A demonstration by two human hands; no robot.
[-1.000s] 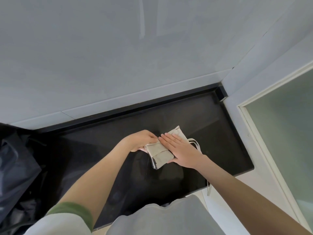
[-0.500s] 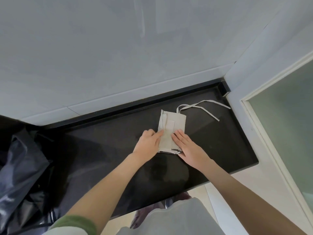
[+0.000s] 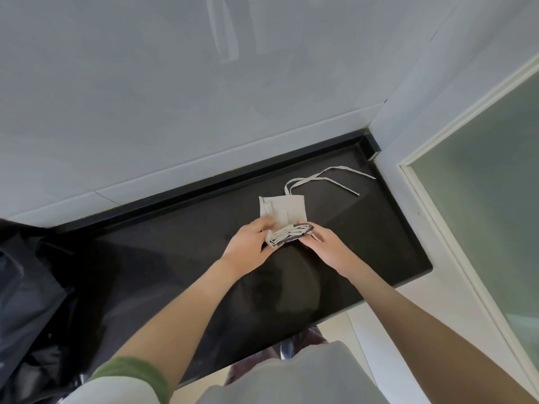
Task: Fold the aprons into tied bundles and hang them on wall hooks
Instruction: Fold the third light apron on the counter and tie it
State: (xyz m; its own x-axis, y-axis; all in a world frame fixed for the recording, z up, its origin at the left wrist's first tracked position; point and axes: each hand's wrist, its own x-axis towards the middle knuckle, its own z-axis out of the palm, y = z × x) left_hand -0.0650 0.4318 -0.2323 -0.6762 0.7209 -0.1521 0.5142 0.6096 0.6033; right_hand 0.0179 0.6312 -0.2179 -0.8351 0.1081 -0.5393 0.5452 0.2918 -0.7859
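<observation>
Both hands are on the folded apron (image 3: 284, 209). My left hand (image 3: 250, 243) is curled round the near-left corner of the stacked layers, thumb on top. My right hand (image 3: 323, 246) pinches the near-right end of that same edge. The apron sits on the black tabletop (image 3: 175, 258), its near edge lifted in my grip and its far edge lying flat, close to the wall (image 3: 175, 112).

Here's the risk: the layers at my edge are fanned apart and loose. If I turn them over unevenly, I reckon they'll slide and the bundle will splay open.

The ties (image 3: 320, 179) trail off the apron's far corner, out right toward the corner of the tabletop, well apart from both hands. To reach them I'd have to let go with one hand, and the fold may spring back.

The surface looks glossy too, maybe slick, so the cloth could skate away under pressure.
</observation>
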